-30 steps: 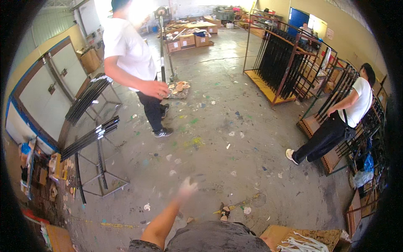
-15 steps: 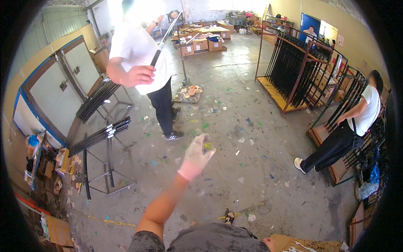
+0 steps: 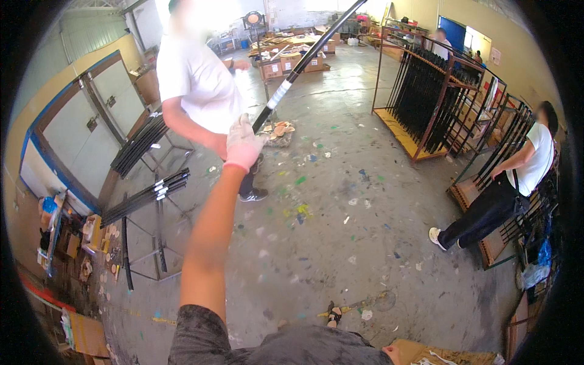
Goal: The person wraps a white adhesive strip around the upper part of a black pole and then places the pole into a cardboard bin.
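My left hand (image 3: 243, 145), in a white glove with a pink cuff, is raised at arm's length. Its fingers are wrapped round the lower end of a long black pole (image 3: 313, 52) with a white-and-silver band. The pole slants up to the right and leaves the picture at the top. A co-worker's bare hand (image 3: 219, 146) is right behind my glove; whether it touches the pole is hidden. Only a bit of my right hand (image 3: 392, 353) shows at the lower edge, beside a brown cardboard piece (image 3: 432, 354); its fingers cannot be made out.
The co-worker in a white shirt (image 3: 198, 85) stands in front of me. Black poles (image 3: 146, 198) lie on metal stands at left. A rack of upright black poles (image 3: 420, 97) stands at right, with another person (image 3: 517, 176) bending by a second rack. Cartons (image 3: 292, 62) fill the back.
My left hand has moved up and left from mid-air and closed on the pole's lower end. The pole, held by the co-worker before, has swung right. The co-worker's arm has lowered.
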Available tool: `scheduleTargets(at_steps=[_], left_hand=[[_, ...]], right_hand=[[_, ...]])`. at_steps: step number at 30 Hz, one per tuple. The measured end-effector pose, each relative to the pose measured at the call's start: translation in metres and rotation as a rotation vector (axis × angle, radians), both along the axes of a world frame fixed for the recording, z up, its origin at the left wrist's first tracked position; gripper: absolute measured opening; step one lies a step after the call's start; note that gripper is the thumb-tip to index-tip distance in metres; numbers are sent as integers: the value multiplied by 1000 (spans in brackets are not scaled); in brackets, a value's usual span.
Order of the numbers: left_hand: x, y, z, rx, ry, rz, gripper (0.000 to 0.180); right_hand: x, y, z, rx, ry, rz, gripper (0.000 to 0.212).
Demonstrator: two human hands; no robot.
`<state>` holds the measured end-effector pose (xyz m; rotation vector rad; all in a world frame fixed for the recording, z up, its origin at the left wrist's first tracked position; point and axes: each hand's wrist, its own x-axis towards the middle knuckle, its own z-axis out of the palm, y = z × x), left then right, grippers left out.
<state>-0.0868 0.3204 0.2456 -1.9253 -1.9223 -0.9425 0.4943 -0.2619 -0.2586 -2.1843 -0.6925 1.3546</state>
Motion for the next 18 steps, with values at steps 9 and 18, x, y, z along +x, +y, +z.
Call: scheduleTargets(at_steps=[9, 18], left_hand=[[50, 24, 18, -193, -410, -586, 39], [175, -110, 18, -478, -1129, -1193, 24]], right_hand=[[-17, -9, 64, 3, -127, 22, 23], [-90, 258, 338, 853, -420, 281, 26]])
